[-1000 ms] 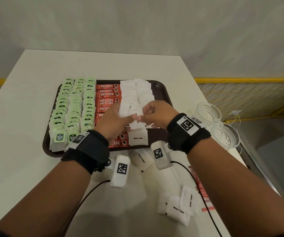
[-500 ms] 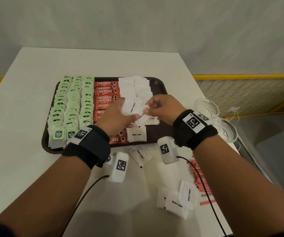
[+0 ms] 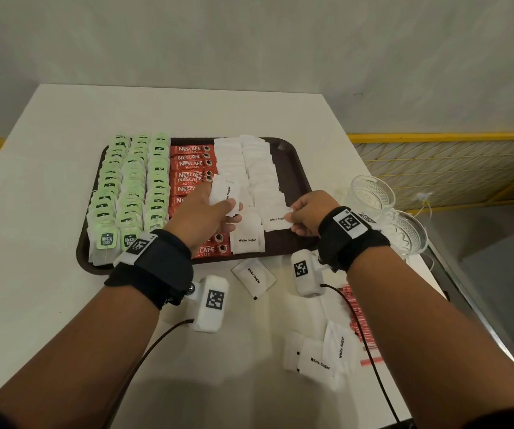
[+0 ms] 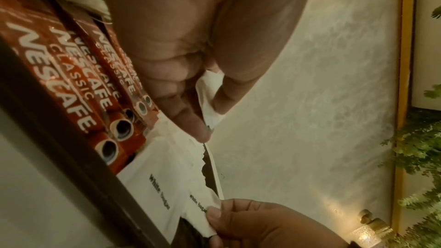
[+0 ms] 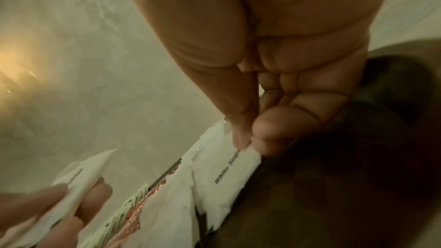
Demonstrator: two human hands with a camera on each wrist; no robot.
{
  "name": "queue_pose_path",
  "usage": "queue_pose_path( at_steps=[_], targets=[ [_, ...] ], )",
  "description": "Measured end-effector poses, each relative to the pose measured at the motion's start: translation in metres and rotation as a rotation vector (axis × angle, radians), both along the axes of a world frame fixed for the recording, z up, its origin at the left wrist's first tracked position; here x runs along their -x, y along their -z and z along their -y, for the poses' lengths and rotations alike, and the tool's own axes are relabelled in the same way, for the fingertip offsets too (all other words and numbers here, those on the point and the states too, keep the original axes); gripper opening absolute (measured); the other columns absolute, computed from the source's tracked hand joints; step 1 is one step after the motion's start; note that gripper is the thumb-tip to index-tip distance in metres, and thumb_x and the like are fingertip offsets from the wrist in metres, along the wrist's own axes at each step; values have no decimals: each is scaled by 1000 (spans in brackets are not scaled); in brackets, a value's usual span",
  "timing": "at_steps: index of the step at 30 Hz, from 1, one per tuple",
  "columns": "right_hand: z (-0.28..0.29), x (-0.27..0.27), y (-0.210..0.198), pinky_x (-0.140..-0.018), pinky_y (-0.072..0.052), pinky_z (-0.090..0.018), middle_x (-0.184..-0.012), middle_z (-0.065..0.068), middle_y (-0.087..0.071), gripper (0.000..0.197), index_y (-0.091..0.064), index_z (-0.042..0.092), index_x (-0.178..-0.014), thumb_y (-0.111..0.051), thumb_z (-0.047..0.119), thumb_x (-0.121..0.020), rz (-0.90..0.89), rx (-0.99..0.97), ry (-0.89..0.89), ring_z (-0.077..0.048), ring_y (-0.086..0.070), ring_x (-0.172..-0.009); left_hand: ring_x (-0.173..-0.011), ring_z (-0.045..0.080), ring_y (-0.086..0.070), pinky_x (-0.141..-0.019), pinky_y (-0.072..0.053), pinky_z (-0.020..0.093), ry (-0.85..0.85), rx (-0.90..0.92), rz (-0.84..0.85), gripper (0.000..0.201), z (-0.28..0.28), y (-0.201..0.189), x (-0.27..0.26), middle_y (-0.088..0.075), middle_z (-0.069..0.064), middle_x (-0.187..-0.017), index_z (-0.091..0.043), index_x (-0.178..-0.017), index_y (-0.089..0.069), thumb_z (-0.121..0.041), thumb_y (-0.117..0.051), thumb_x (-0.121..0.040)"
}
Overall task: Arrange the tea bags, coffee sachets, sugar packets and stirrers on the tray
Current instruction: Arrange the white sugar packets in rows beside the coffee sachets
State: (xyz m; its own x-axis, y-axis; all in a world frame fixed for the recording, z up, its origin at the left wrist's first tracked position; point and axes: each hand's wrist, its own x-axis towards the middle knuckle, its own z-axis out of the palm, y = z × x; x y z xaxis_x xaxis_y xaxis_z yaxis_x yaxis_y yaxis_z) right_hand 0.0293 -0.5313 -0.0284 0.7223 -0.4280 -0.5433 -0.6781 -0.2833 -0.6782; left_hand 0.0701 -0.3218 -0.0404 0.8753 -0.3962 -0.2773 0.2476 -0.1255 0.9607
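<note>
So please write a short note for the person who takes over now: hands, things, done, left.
Left hand holds a few sugar packets above the tray.
Right hand pinches one packet at the near end of the second sugar column.
Done: tea bags, coffee sachets, most sugar.
Left: loose packets on the table, and the red stirrers.

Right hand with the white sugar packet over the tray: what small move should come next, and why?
Probably lower the white paper sugar packet flat onto the near end of the right sugar row and let go. The right hand pinches it by its edge just above the dark brown plastic tray, where bare tray shows in front of that row. The left hand holds more packets ready.
</note>
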Motion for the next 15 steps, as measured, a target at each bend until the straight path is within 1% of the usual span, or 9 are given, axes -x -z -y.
queue_pose_path(
  at_steps=[1,2,3,4,7,9,11,13,15],
  targets=[
    [0,-3,1,-58,-59,-25,-73,-10,-61,13,-56,10,-83,-66,6,-90,-10,5,-11,-18,-59,-60,-91,20,-74,-76,-61,33,-1,3,-9,31,0,-1,1,-70,4,-113,-17,-131,-51,-16,-54,-100],
    [0,-5,3,-71,-61,-31,-74,-10,-63,15,-55,11,-81,-67,8,-89,-24,24,-34,-21,-62,-65,-90,20,-74,-75,-60,33,-4,14,-29,29,1,-1,2,-69,5,-115,-17,-130,-52,-17,-53,-101],
    [0,-6,5,-80,-59,-36,-75,-9,-65,16,-55,11,-80,-68,10,-88,-31,47,-57,-22,-63,-70,-90,22,-75,-75,-60,33,-10,34,-64,27,1,-2,3,-68,6,-118,-16,-129,-52,-16,-51,-101],
    [0,-7,6,-83,-59,-38,-77,-10,-66,16,-56,12,-80,-70,12,-87,-31,70,-75,-23,-64,-71,-90,23,-75,-75,-59,33,-11,57,-99,26,1,-2,4,-66,6,-122,-14,-127,-53,-15,-49,-102],
    [2,-7,8,-72,-60,-33,-82,-11,-68,18,-59,14,-74,-74,19,-82,17,197,-126,-19,-65,-66,-92,23,-74,-81,-59,36,47,38,-84,26,-1,-3,6,-64,5,-126,-15,-128,-52,-12,-49,-102],
    [-2,-7,3,-78,-59,-38,-87,-10,-67,20,-57,17,-76,-71,28,-84,80,339,-175,-22,-65,-75,-93,21,-74,-80,-60,34,85,11,-32,29,-3,-3,7,-66,3,-124,-16,-129,-53,-14,-55,-100],
    [-11,-7,-6,-81,-57,-39,-94,-7,-67,22,-58,16,-84,-65,36,-88,164,400,-249,-23,-66,-84,-91,20,-74,-77,-61,34,104,-19,4,34,-3,-3,8,-68,3,-120,-15,-130,-54,-15,-60,-97],
    [-23,-6,-15,-70,-56,-31,-90,-2,-66,17,-62,16,-91,-60,32,-91,244,366,-355,-22,-67,-81,-87,20,-74,-77,-62,36,109,-50,38,35,0,-4,9,-69,5,-115,-13,-128,-55,-13,-64,-94],
    [-30,-5,-19,-55,-50,-19,-83,3,-63,11,-65,16,-97,-55,18,-92,280,343,-433,-16,-66,-74,-84,21,-75,-76,-61,38,109,-74,72,33,2,-6,11,-71,6,-111,-13,-124,-56,-11,-67,-92]
  ],
)
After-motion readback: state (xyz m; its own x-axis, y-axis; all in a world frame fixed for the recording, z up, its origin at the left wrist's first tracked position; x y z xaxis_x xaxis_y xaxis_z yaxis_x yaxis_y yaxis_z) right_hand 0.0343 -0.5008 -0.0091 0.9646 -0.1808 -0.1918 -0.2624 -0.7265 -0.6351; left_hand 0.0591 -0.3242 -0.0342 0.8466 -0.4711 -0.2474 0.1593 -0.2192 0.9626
